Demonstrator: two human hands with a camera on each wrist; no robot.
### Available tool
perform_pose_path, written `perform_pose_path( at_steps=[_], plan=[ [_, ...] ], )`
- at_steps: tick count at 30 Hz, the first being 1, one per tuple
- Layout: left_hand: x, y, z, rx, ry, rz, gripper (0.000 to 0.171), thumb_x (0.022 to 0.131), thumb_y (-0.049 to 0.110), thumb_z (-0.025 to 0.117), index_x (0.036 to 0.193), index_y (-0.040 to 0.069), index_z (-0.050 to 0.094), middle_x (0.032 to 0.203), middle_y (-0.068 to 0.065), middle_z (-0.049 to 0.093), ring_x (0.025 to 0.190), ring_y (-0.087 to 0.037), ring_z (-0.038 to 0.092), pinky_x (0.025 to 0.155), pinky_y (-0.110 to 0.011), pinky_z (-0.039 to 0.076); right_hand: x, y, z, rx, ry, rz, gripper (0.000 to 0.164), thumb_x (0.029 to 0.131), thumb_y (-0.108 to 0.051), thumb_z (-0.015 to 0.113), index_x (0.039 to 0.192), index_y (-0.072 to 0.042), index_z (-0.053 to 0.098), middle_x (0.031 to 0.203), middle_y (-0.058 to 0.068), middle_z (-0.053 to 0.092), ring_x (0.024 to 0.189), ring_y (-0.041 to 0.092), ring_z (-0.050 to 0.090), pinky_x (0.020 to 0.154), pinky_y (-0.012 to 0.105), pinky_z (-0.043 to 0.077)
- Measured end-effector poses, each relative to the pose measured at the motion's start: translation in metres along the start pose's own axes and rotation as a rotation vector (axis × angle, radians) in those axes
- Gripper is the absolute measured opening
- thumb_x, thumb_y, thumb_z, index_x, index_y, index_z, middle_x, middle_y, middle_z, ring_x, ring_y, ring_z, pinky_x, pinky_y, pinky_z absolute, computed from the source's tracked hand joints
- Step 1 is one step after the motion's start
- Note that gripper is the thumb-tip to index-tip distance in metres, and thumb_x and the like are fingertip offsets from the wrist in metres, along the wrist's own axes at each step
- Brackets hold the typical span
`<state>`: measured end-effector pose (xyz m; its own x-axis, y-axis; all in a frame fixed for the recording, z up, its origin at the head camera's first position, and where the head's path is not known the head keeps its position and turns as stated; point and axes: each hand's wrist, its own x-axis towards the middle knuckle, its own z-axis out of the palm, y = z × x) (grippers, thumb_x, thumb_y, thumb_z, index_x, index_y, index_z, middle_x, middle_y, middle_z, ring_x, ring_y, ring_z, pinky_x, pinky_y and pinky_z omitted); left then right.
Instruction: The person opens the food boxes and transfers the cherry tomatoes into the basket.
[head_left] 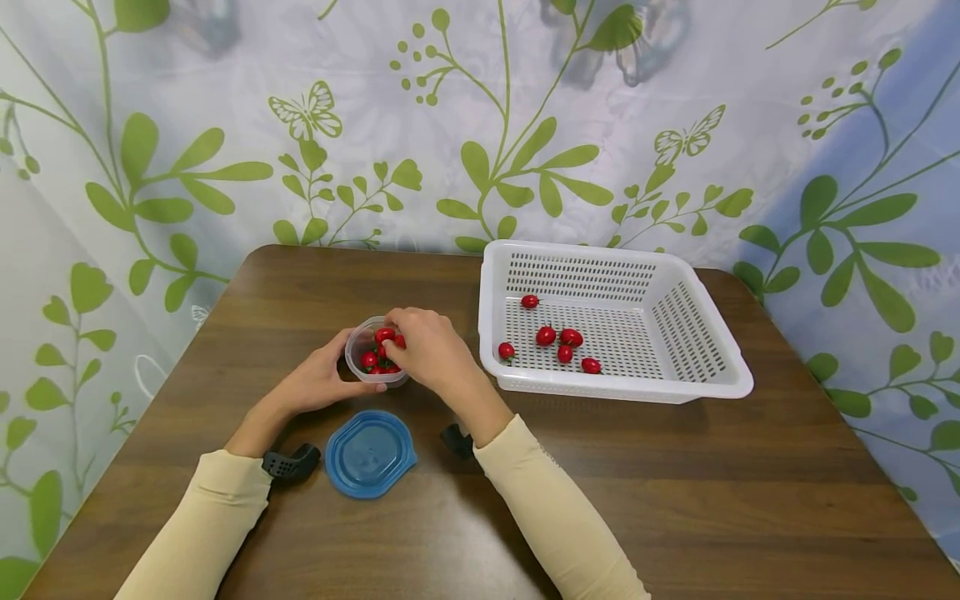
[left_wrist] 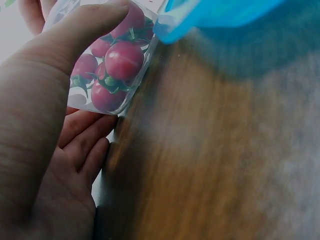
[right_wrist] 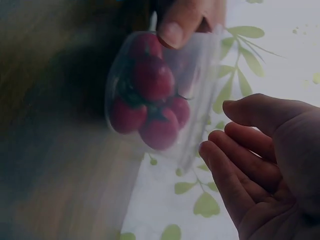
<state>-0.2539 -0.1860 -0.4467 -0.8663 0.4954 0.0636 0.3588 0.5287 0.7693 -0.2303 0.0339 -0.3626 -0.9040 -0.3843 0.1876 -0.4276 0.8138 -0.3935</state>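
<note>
My left hand (head_left: 318,377) grips a small clear plastic container (head_left: 351,357) on the table, its thumb along the near side. Several red cherry tomatoes (left_wrist: 123,61) with green stems lie inside, visible through the wall in both wrist views. Over the container's open top is my right hand (head_left: 427,348), hiding part of the rim in the head view. In the right wrist view, the fingertips (right_wrist: 208,151) of that hand are loosely bent beside the opening, with nothing between them and the thumb. A blue lid (head_left: 369,454) lies just in front of the container.
A white perforated plastic basket (head_left: 701,389) stands at the right, with several more cherry tomatoes (head_left: 546,336) on its left part. The brown wooden table (head_left: 675,500) runs back to a patterned curtain (head_left: 525,83). Dark bands (head_left: 291,461) sit at both wrists.
</note>
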Motion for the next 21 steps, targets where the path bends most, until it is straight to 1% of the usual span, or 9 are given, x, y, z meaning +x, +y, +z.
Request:
perform_pose_path(
  at_steps=[4,10,17,21],
  plan=[
    [0.0,-0.001,0.0,0.001,0.001,0.006,0.088,0.084,0.034,0.087,0.152,0.008,0.036,0.143,-0.017,0.056,0.125,-0.034,0.058,0.109,-0.058,0.046,0.003,-0.004,0.008,-0.026,-0.011,0.008,0.033,0.094,-0.025,0.077,0.124,-0.012,0.071,0.113,0.004,0.074,0.094,0.017,0.071,0.087,0.029,0.061],
    [0.001,-0.001,0.0,0.003,-0.002,0.013,0.088,0.085,0.033,0.086,0.152,0.007,0.036,0.143,-0.017,0.056,0.125,-0.034,0.059,0.109,-0.058,0.046,0.007,-0.006,0.018,-0.08,-0.008,0.022,0.031,0.095,-0.026,0.075,0.122,-0.012,0.071,0.109,0.003,0.074,0.088,0.017,0.071,0.085,0.028,0.061],
    [0.0,-0.001,0.0,0.006,0.001,0.017,0.089,0.085,0.033,0.087,0.153,0.007,0.036,0.142,-0.017,0.057,0.124,-0.033,0.059,0.107,-0.057,0.047,0.01,-0.006,0.025,-0.131,0.034,0.023,0.026,0.094,-0.026,0.078,0.115,-0.011,0.072,0.102,0.002,0.073,0.084,0.015,0.069,0.083,0.026,0.061],
    [0.0,0.0,0.0,0.002,0.004,0.017,0.089,0.084,0.032,0.087,0.153,0.007,0.036,0.142,-0.017,0.057,0.124,-0.033,0.059,0.107,-0.057,0.047,0.012,-0.006,0.031,-0.162,0.072,0.023,0.024,0.093,-0.026,0.078,0.111,-0.011,0.072,0.099,0.001,0.071,0.085,0.015,0.07,0.083,0.027,0.061]
  ],
)
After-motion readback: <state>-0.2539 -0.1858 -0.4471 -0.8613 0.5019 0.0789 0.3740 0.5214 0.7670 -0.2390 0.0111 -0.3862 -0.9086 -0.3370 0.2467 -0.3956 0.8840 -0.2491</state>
